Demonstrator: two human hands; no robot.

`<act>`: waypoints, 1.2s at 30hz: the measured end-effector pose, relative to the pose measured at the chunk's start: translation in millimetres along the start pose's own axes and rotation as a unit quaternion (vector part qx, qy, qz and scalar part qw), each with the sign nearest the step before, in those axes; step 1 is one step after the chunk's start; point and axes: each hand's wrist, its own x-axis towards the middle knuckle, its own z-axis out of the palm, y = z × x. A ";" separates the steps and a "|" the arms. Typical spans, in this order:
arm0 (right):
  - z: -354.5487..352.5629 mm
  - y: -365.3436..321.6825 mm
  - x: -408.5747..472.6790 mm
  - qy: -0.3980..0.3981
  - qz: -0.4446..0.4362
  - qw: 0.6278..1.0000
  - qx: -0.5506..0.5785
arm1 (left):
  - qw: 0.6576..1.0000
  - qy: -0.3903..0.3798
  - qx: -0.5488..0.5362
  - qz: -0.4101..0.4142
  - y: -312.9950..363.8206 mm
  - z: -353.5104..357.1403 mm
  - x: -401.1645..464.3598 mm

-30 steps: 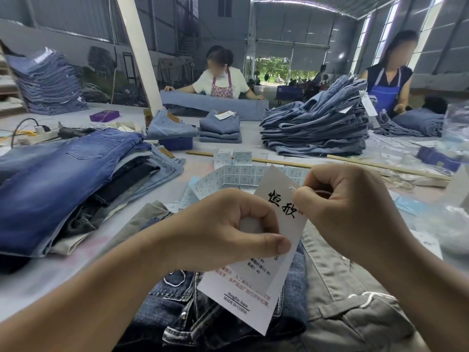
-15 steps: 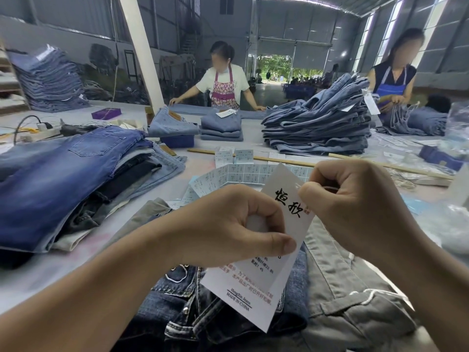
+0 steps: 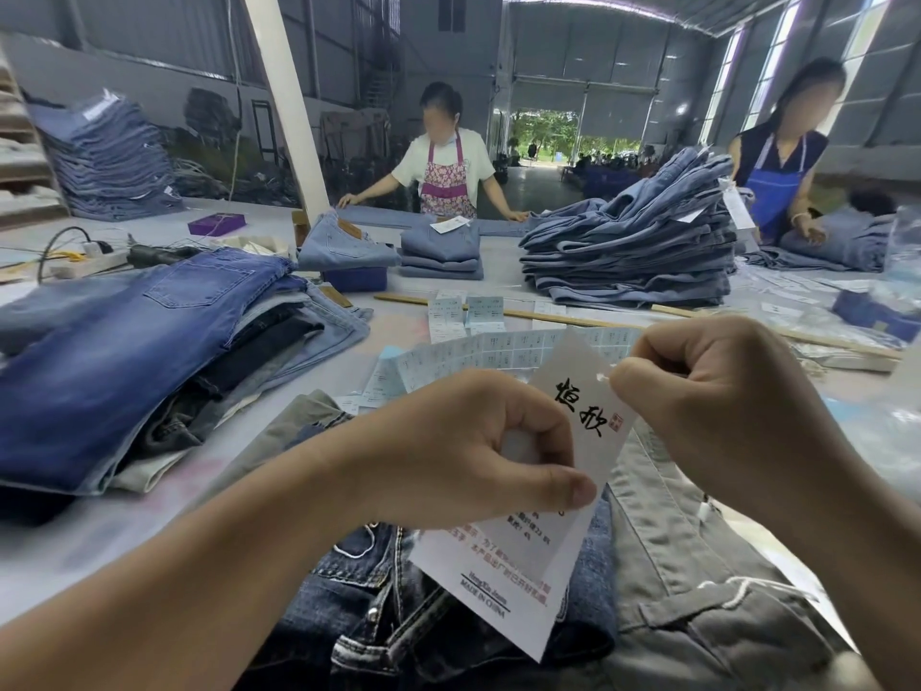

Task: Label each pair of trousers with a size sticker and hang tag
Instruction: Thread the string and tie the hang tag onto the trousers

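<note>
On the left of the table (image 3: 60,546), a pile of blue jeans (image 3: 124,341) is observed lying flat; no change is noted there across the last second. Beyond it, strips of size stickers (image 3: 478,349) are seen spread on the surface, untouched.

The left hand (image 3: 463,451) is found clenched round the hang tag (image 3: 528,531), with the thumb pressed across the tag's face and the fingers curled behind it. This grasp is unchanged from a second ago.

The hang tag is held in the air above the dark jeans (image 3: 379,610) lying nearest the camera, with a grey pair (image 3: 697,591) beside them to the right. The tag has been tilted slightly further and raised a little.

The right hand (image 3: 717,406) is seen pinching at the tag's upper corner, where a small white fastener (image 3: 604,377) is now visible. It could not be made out in the two earlier views.

It is judged that the fastener is being threaded through the tag's hole. Attachment to the trousers is not yet done, and no sticker is seen applied.
</note>
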 end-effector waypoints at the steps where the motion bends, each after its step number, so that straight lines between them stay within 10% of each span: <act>1: -0.1 0.1 0.0 -0.001 0.001 1.000 -0.001 | 1.000 -0.001 -0.001 -0.001 0.1 0.1 0.0; 18: 5.6 11.3 3.3 -0.076 0.007 0.996 0.055 | 0.999 0.015 0.050 0.009 4.7 1.4 -0.9; 27: 4.7 24.4 26.9 -0.242 0.130 0.922 0.272 | 0.992 0.020 0.115 0.038 10.1 -6.3 -1.3; 36: 7.1 26.7 22.4 -0.197 0.094 0.914 0.342 | 0.997 0.043 0.010 0.063 -2.3 -4.8 -5.1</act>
